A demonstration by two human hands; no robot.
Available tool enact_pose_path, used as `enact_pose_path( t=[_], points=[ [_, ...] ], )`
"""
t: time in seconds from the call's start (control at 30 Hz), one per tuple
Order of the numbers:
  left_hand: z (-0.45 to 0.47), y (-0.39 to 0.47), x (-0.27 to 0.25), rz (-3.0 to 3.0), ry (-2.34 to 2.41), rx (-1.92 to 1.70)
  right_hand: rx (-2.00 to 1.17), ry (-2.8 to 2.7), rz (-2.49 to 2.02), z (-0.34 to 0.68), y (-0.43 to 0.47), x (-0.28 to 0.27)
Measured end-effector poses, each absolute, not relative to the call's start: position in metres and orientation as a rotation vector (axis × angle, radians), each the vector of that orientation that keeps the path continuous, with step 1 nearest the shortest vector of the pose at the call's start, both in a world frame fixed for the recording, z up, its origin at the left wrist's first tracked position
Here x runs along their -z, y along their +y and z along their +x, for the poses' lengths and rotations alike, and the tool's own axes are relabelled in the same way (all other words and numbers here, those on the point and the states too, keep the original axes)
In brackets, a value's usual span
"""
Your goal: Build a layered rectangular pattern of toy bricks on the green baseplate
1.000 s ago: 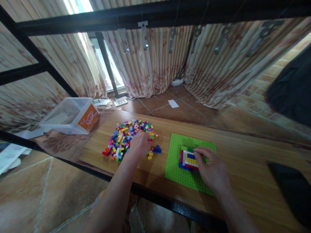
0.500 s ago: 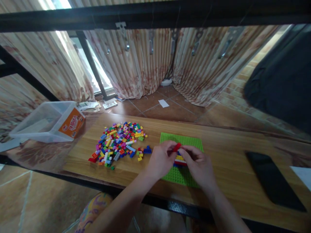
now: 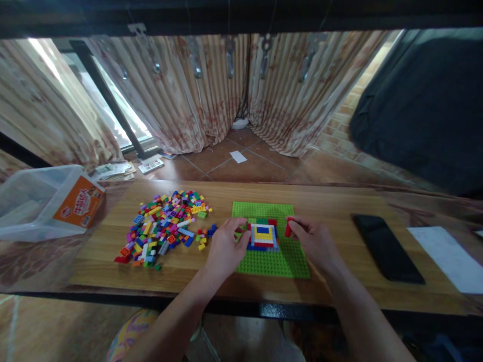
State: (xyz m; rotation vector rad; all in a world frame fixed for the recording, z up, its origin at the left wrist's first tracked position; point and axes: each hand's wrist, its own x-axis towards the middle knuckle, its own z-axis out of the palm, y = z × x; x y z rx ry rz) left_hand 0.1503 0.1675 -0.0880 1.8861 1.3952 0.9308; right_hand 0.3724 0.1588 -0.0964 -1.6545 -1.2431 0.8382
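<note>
A green baseplate lies on the wooden table, with a rectangular build of toy bricks at its middle. Blue, yellow, white, red and green bricks form its nested rows. Over the plate's right edge, my right hand pinches a red brick, held upright between thumb and fingers. At the left side of the build is my left hand, its fingers curved and apart with nothing visible between them. Whether its fingertips touch the plate, I cannot tell.
A heap of loose, many-coloured bricks covers the table's left part. A black phone and a white paper sheet lie to the right. Past the left end stands a clear plastic bin with an orange label. Curtains hang behind.
My hands have parted, uncovering the brick build. The red brick, earlier between both hands, is now in my right hand alone, at the right. The camera view has turned somewhat right.
</note>
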Motion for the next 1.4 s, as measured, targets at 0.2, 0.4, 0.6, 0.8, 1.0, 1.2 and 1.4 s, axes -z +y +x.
enact_pose_path(
  t=[0.2,0.4,0.6,0.8,1.0,1.2,1.4],
  points=[
    [0.143,0.168,0.095,1.891,1.373,-0.799,-0.97,-1.38,-1.683,0.376,0.155,0.104],
    [0.15,0.169,0.093,1.923,1.353,-0.744,-1.049,-1.39,-1.699,0.363,0.157,0.104],
    [0.149,0.169,0.095,1.921,1.341,-0.737,-1.097,-1.296,-1.694,0.36,0.158,0.104],
    [0.15,0.168,0.098,1.926,1.327,-0.773,-1.105,-1.191,-1.746,0.359,0.161,0.102],
    [0.151,0.17,0.098,1.908,1.347,-0.787,-1.103,-1.062,-1.768,0.357,0.163,0.103],
    [0.152,0.171,0.1,1.844,1.344,-0.813,-1.094,-0.961,-1.751,0.356,0.164,0.102],
    [0.155,0.172,0.105,1.826,1.377,-0.837,-1.111,-0.926,-1.739,0.356,0.165,0.103]
  ],
)
